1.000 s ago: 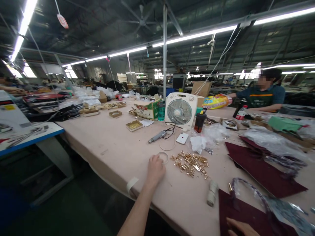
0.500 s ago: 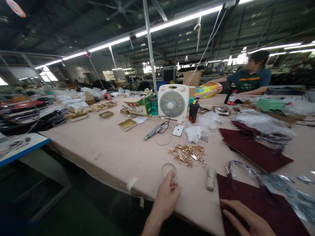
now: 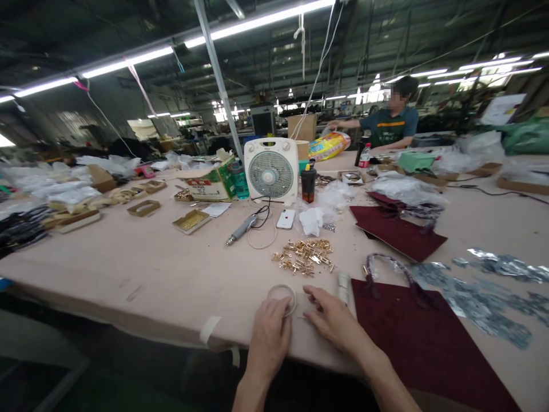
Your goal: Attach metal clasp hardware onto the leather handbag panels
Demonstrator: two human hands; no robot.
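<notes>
At the near part of the table my left hand (image 3: pixel 271 329) has its fingers curled over the near rim of a thin pale ring (image 3: pixel 282 286), which looks like a nearly used-up tape roll. My right hand (image 3: pixel 332 315) is just right of it, thumb and fingers apart, with nothing visible in them. Behind my right hand a greyish wrapped cylinder (image 3: pixel 343 286) is partly hidden. Further right lies a dark red bag panel (image 3: pixel 398 326) with a wrapped handle (image 3: pixel 392 260). Beyond the ring is a pile of small gold metal fittings (image 3: pixel 303 256).
A grey electric screwdriver (image 3: pixel 242 229) with a cord and a white phone (image 3: pixel 285 218) lie before a box fan (image 3: pixel 271 171). A dark drink cup (image 3: pixel 307 183) stands beside crumpled plastic. Silvery pieces (image 3: pixel 476 303) spread at right. A co-worker (image 3: pixel 392 120) is across the table.
My right hand has moved left, off the dark red panel, to beside the ring. My left hand stays at the ring, now more palm-down. The view has turned to the right.
</notes>
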